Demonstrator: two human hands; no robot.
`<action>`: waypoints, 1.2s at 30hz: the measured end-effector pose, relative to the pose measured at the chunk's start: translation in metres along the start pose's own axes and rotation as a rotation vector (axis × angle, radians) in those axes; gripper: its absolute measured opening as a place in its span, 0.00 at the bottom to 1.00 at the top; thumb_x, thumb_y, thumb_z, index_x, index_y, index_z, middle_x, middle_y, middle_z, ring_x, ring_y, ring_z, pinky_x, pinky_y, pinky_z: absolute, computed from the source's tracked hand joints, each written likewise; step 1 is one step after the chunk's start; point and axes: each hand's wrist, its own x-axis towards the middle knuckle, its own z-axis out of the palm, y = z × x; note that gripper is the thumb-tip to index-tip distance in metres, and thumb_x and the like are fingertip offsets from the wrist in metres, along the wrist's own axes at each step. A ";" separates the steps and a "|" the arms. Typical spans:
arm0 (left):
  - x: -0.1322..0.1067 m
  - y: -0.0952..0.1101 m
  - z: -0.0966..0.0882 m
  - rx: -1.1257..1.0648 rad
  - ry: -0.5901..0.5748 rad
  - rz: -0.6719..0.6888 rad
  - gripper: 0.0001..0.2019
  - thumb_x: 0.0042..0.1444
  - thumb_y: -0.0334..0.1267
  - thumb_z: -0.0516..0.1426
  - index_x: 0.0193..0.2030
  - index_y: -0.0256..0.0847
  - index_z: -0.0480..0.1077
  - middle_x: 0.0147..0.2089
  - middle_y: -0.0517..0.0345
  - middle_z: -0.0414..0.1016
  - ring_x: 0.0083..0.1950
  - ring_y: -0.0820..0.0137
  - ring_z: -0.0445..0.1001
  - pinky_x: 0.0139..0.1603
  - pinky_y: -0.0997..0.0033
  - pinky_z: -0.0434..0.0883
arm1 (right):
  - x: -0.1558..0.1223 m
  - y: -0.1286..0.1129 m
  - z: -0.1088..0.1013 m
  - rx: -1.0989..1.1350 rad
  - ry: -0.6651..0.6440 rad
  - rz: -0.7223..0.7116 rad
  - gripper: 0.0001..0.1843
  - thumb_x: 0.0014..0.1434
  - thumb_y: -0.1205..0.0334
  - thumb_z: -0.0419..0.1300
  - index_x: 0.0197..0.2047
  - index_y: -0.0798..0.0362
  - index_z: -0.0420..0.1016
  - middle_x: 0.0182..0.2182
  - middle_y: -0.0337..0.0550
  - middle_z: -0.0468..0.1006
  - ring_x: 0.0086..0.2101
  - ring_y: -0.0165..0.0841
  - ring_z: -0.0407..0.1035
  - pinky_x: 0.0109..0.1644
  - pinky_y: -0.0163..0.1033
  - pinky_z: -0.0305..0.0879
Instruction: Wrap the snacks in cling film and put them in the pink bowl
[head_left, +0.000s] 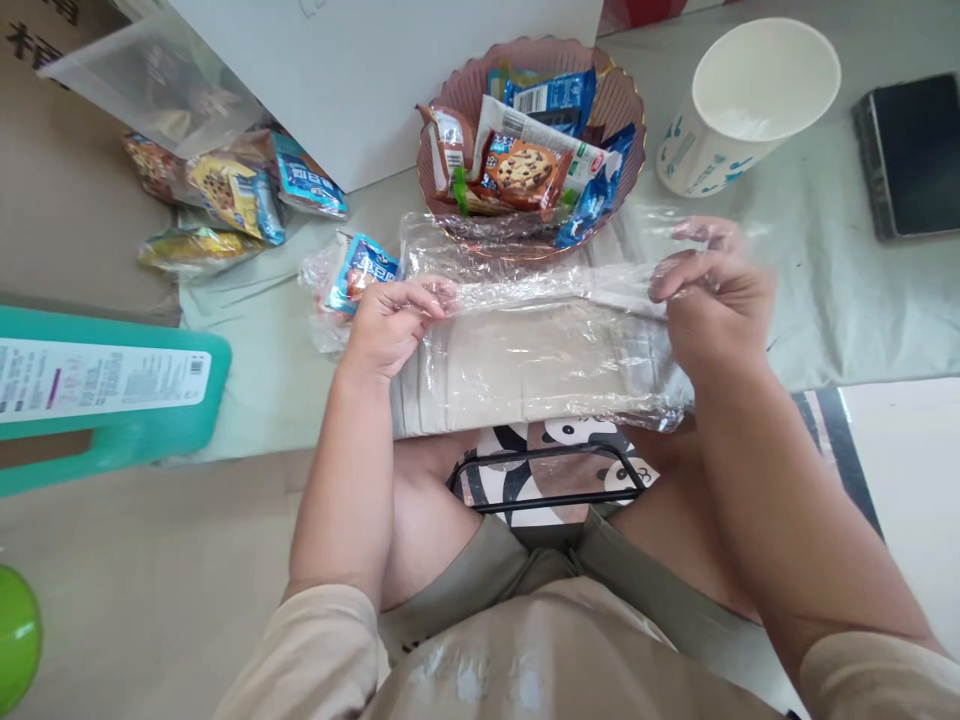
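I hold a clear plastic bag [525, 350] stretched flat between both hands above my lap. My left hand [394, 320] pinches the bag's top edge at the left. At the right, my right hand [712, 300] pinches the same edge. The bag looks empty. Just beyond it stands a pink scalloped bowl [634, 120] filled with wrapped snacks, among them a cookie packet [525, 170]. A small snack in clear wrap [352, 275] lies left of my left hand.
A white paper cup [742, 110] stands at the back right, a dark phone [911, 155] beyond it. Several snack packets [225, 195] lie at the back left beside a white box [375, 70]. A teal plastic stool [112, 400] is at left.
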 end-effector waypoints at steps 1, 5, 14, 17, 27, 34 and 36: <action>0.001 -0.001 -0.001 0.008 -0.006 0.019 0.08 0.41 0.33 0.70 0.20 0.41 0.75 0.39 0.57 0.82 0.40 0.69 0.82 0.48 0.63 0.82 | 0.001 -0.003 -0.001 0.014 0.057 -0.017 0.10 0.55 0.71 0.53 0.27 0.47 0.70 0.42 0.48 0.74 0.61 0.46 0.67 0.59 0.59 0.71; 0.002 -0.004 -0.006 0.178 -0.063 0.157 0.09 0.42 0.38 0.72 0.33 0.44 0.82 0.49 0.53 0.81 0.55 0.62 0.80 0.57 0.59 0.79 | 0.001 -0.008 -0.005 0.025 0.172 -0.008 0.14 0.49 0.75 0.54 0.27 0.48 0.77 0.47 0.47 0.76 0.49 0.41 0.75 0.59 0.59 0.73; 0.012 -0.022 -0.005 0.463 0.051 0.387 0.02 0.53 0.39 0.67 0.32 0.46 0.81 0.49 0.54 0.78 0.55 0.62 0.78 0.57 0.58 0.76 | -0.013 -0.017 -0.007 -0.109 -0.034 -0.142 0.13 0.54 0.64 0.64 0.44 0.45 0.79 0.49 0.48 0.82 0.55 0.48 0.76 0.65 0.61 0.69; 0.011 -0.024 -0.010 0.487 0.071 0.431 0.07 0.50 0.42 0.70 0.31 0.46 0.79 0.52 0.54 0.77 0.58 0.60 0.76 0.63 0.54 0.74 | -0.017 -0.020 -0.007 -0.078 -0.005 -0.214 0.04 0.58 0.64 0.64 0.35 0.44 0.75 0.38 0.42 0.83 0.47 0.44 0.79 0.60 0.58 0.73; -0.038 0.005 -0.010 0.574 -0.037 0.253 0.07 0.46 0.38 0.71 0.26 0.47 0.78 0.58 0.55 0.73 0.64 0.58 0.69 0.74 0.53 0.63 | -0.038 -0.028 -0.027 -0.126 -0.450 -0.355 0.09 0.61 0.65 0.60 0.30 0.44 0.74 0.42 0.44 0.85 0.46 0.43 0.79 0.51 0.54 0.74; -0.050 0.001 -0.024 0.739 -0.133 0.194 0.08 0.46 0.29 0.65 0.24 0.48 0.78 0.60 0.54 0.70 0.61 0.55 0.69 0.70 0.53 0.65 | -0.054 -0.034 -0.025 -0.055 -0.634 -0.580 0.08 0.64 0.67 0.61 0.39 0.48 0.81 0.52 0.50 0.81 0.57 0.47 0.74 0.57 0.55 0.72; -0.050 -0.001 -0.026 0.754 -0.142 0.190 0.07 0.47 0.29 0.64 0.25 0.47 0.78 0.60 0.54 0.70 0.64 0.54 0.68 0.70 0.53 0.65 | -0.057 -0.038 -0.026 -0.016 -0.728 -0.552 0.08 0.64 0.62 0.62 0.44 0.46 0.84 0.55 0.49 0.80 0.61 0.50 0.70 0.61 0.58 0.69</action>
